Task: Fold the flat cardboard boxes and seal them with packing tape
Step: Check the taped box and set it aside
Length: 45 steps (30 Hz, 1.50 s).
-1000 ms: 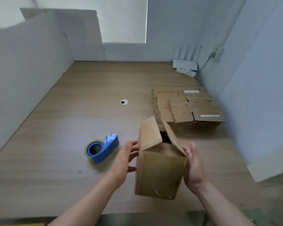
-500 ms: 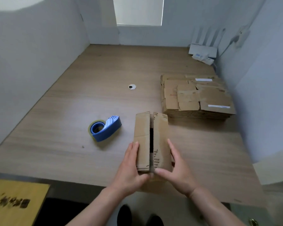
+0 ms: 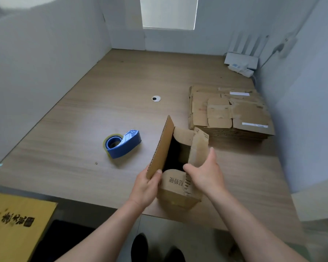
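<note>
Box (image 3: 178, 193) flaps have spread; left hand (image 3: 147, 183) pinches one, right hand (image 3: 204, 173) grips another.

Wooden bench (image 3: 80, 133): blue tape dispenser (image 3: 123, 146) centre-left, flat cardboard stack (image 3: 230, 115) right, open box (image 3: 175, 193) front edge, router (image 3: 240, 63) far corner.

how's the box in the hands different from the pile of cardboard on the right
The held box stands open as a hollow shape with its flaps splayed; the pile lies flat. The held box is gripped at its flaps by the left hand and right hand; the pile rests untouched farther back. Both are brown corrugated cardboard.
</note>
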### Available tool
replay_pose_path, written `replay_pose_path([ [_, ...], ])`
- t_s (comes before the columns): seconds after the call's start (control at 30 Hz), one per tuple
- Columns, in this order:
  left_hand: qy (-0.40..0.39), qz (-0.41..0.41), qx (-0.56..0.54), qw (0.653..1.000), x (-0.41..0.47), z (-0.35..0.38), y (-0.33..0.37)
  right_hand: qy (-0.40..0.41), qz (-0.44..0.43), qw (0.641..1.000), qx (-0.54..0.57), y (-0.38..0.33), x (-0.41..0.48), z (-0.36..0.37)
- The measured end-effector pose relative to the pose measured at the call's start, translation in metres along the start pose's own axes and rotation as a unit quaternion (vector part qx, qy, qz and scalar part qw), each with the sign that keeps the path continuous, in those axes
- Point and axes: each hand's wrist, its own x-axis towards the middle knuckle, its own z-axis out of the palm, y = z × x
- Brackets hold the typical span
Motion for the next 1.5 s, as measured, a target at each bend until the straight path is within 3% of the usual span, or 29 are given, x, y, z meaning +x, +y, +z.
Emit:
replay_pose_path([
  [0.13,0.057,-0.123,-0.083,0.987,0.021,-0.013,0.012,-0.052,0.031,0.973,0.222,0.012,0.004,-0.018],
  [0.2,0.041,-0.162,-0.092,0.982,0.03,-0.022,0.021,-0.037,0.025,0.968,0.249,0.028,0.002,-0.022],
  [0.3,-0.023,-0.188,-0.062,0.98,0.039,-0.033,0.035,0.066,-0.039,0.997,-0.017,0.04,0.0,-0.029],
  [0.37,-0.05,-0.198,-0.056,0.977,0.045,-0.038,0.038,0.081,-0.1,0.974,-0.189,0.032,0.005,-0.034],
  [0.47,-0.038,-0.211,-0.062,0.975,0.054,-0.039,0.039,0.044,-0.155,0.931,-0.328,0.016,0.031,-0.04],
  [0.6,0.057,-0.226,-0.105,0.967,0.058,-0.032,0.04,-0.001,-0.14,0.941,-0.307,-0.006,0.062,-0.041],
  [0.8,0.186,-0.229,-0.099,0.95,0.051,-0.01,0.037,0.043,-0.093,0.935,-0.34,-0.007,0.077,-0.032],
  [1.03,0.215,-0.267,-0.093,0.935,0.053,-0.011,0.036,0.092,-0.143,0.956,-0.24,0.004,0.076,-0.028],
  [1.17,0.185,-0.311,-0.165,0.917,0.051,-0.016,0.048,0.113,-0.124,0.966,-0.195,0.009,0.08,-0.027],
  [1.27,0.114,-0.32,-0.187,0.922,0.047,-0.025,0.055,0.113,-0.092,0.975,-0.17,0.007,0.083,-0.03],
  [1.4,-0.019,-0.238,-0.098,0.966,0.036,-0.05,0.042,0.094,0.05,0.993,-0.05,0.004,0.098,-0.039],
  [1.5,-0.131,-0.153,-0.026,0.979,0.025,-0.062,0.032,0.071,0.146,0.986,0.022,0.004,0.106,-0.037],
])
